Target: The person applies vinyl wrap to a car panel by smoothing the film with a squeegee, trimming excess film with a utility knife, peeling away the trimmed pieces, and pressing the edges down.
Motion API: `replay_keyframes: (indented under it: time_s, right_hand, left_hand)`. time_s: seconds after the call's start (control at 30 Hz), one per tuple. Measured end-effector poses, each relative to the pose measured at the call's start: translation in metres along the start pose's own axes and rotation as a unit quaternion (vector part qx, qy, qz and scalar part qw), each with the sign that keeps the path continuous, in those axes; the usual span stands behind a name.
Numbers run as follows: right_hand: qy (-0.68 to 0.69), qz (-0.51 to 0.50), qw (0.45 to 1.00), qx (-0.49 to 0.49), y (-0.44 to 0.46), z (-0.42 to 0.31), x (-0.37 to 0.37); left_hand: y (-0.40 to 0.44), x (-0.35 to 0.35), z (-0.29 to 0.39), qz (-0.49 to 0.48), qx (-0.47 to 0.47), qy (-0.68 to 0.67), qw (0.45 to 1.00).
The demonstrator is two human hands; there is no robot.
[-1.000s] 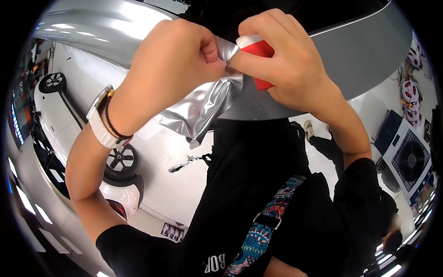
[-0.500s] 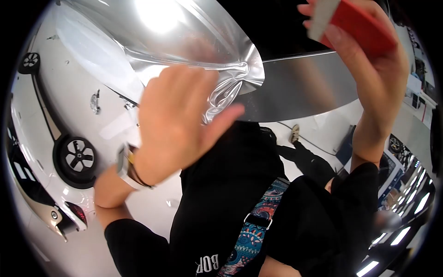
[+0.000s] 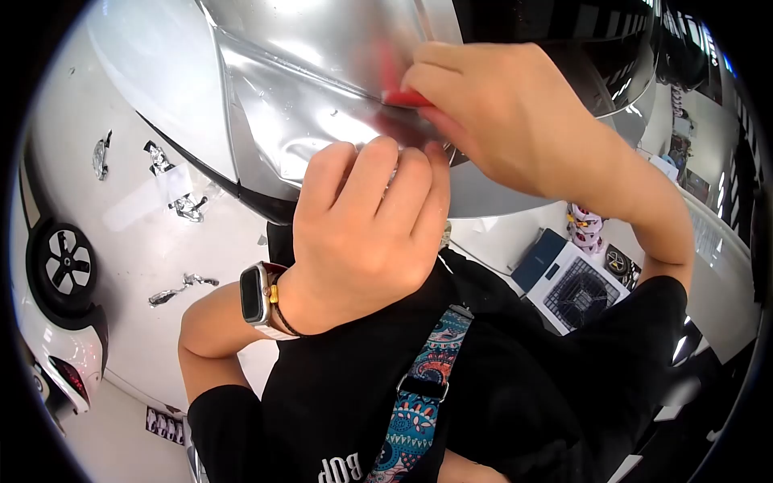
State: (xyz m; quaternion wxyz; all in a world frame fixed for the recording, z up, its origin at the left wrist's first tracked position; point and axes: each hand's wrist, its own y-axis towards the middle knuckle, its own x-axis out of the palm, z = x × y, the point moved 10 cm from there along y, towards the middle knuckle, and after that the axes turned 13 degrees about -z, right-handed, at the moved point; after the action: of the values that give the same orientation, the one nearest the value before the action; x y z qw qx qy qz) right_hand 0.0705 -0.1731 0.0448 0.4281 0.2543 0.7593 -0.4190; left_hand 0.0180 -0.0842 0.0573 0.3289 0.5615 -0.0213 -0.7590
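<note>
Silver film (image 3: 282,88) lies over a car body panel, with creases running towards my hands. My left hand (image 3: 366,225), wearing a watch on its wrist, is closed with bent fingers at the film's lower edge; the fingertips are mostly hidden. Above and to the right, my right hand (image 3: 499,113) grips a red squeegee (image 3: 408,98), its far part blurred against the film. Grey panel surface (image 3: 499,193) shows below my right hand.
Crumpled silver scraps (image 3: 187,208) lie on the floor at the left. A white car (image 3: 48,322) with a dark wheel (image 3: 67,262) stands at the far left. A fan-like box (image 3: 576,291) is at the lower right.
My left hand has gone from spread to closed at the film. My right hand has come down and left from the upper right, bringing the red squeegee to the film. The view has shifted.
</note>
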Motion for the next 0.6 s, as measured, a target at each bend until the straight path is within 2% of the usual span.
replay_keyframes:
  time_s: [0.43, 0.6]
  right_hand:
    - [-0.004, -0.007, 0.999, -0.049, -0.026, 0.012, 0.006]
    - [-0.005, -0.005, 0.998, -0.058, -0.03, 0.015, 0.004]
  left_hand:
    - [0.0, 0.009, -0.003, -0.046, -0.008, -0.025, 0.999]
    - [-0.001, 0.012, -0.004, -0.006, 0.001, -0.021, 1.0]
